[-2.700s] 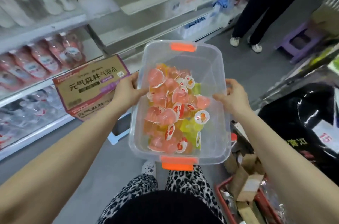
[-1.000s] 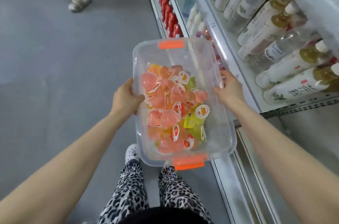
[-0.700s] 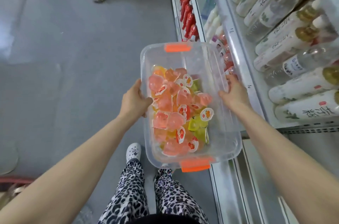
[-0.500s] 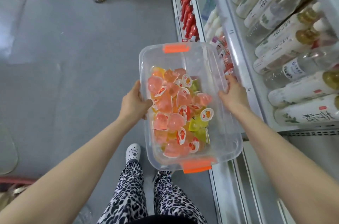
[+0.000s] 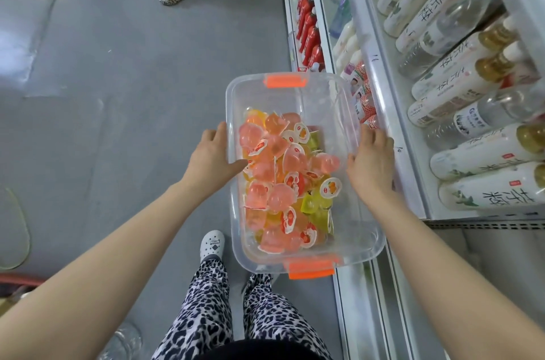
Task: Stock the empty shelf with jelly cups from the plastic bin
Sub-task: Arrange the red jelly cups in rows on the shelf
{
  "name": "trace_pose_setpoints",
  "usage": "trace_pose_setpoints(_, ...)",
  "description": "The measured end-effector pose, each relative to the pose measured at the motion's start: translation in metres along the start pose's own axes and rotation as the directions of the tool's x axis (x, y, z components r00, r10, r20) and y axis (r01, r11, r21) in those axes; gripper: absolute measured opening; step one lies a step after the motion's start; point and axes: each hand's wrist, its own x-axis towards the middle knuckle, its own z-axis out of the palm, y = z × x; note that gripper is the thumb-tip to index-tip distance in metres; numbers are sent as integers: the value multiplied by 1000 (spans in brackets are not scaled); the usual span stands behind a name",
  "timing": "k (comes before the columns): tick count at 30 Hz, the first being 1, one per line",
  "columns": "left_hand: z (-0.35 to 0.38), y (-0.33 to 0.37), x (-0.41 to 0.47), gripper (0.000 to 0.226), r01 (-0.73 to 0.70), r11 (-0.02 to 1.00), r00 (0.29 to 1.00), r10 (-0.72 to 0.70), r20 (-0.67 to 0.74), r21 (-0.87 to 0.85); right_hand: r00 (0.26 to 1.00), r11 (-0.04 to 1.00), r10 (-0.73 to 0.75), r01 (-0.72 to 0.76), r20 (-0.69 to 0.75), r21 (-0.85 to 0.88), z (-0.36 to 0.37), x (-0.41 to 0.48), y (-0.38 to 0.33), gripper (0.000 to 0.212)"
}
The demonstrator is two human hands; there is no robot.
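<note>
Thirty jelly cups (image 5: 283,182), perhaps, crowd the bin (image 5: 349,100) left grip (image 5: 211,154) and right grip (image 5: 371,165) clamp.

Lid print (image 5: 331,186) on jelly cups (image 5: 274,153) illegible

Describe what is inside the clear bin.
A heap of pink, orange and yellow-green jelly cups lies in the bin, its far end bare. Cups at the bottom are covered.

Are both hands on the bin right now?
Touching. The head view shows the left hand and right hand each gripping a long side of the clear bin, thumbs over its rim.
</note>
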Motion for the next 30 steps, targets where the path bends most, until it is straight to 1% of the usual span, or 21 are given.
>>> trace_pose_setpoints(1,1,1,0,78,-29,999,999,30,-28,36,992,994,-97,93,-75,-50,1,-3,-2,55)
trace_pose_setpoints(2,1,2,-1,84,-59,995,996,64,-59,83,972,980,-194,187,-131,-64,2,-5,-5,51)
trace_pose_setpoints(3,2,4,-2,85,-89,988,991,101,-84,129,950,961,-276,271,-145,-53,4,-7,-9,45)
trace_pose_setpoints(4,2,6,-2,83,-123,977,984,143,-105,176,932,941,-339,337,-129,-33,7,-9,-15,39)
trace_pose_setpoints(5,3,8,-2,78,-166,961,972,197,-128,223,923,927,-375,376,-82,-5,10,-11,-20,34)
trace_pose_setpoints(7,6,8,0,68,-273,906,930,335,-154,323,919,919,-391,386,56,78,20,-12,-31,33)
trace_pose_setpoints(9,10,10,4,64,-350,861,899,420,-126,369,906,923,-382,364,186,123,31,-10,-39,41)
trace_pose_setpoints(11,12,12,11,57,-427,821,871,486,-71,378,896,939,-345,330,280,100,39,-6,-42,49)
trace_pose_setpoints(13,12,17,17,48,-491,780,844,536,-9,388,896,954,-297,292,331,65,44,-4,-44,55)
trace_pose_setpoints(15,14,23,20,44,-519,763,843,532,81,384,901,964,-266,253,342,82,45,-5,-46,57)
trace_pose_setpoints(17,18,28,22,47,-536,740,844,489,221,407,914,970,-238,206,328,127,42,-8,-47,57)
trace_pose_setpoints(19,22,32,24,53,-559,666,829,432,355,494,938,977,-189,150,291,152,39,-13,-45,55)
trace_pose_setpoints(20,25,33,25,56,-559,635,829,406,385,533,949,979,-165,123,270,164,38,-16,-43,53)
trace_pose_setpoints(23,31,36,26,58,-550,555,835,380,398,623,977,981,-71,32,203,193,32,-29,-37,48)
trace_pose_setpoints(25,37,40,25,56,-534,519,845,359,397,667,986,980,-36,4,161,198,25,-38,-33,45)
trace_pose_setpoints(27,41,43,25,56,-517,505,855,337,393,691,992,974,-14,-14,122,226,17,-46,-30,43)
trace_pose_setpoints(30,41,44,24,61,-505,525,862,336,378,685,997,954,36,-55,67,295,-3,-58,-26,44)
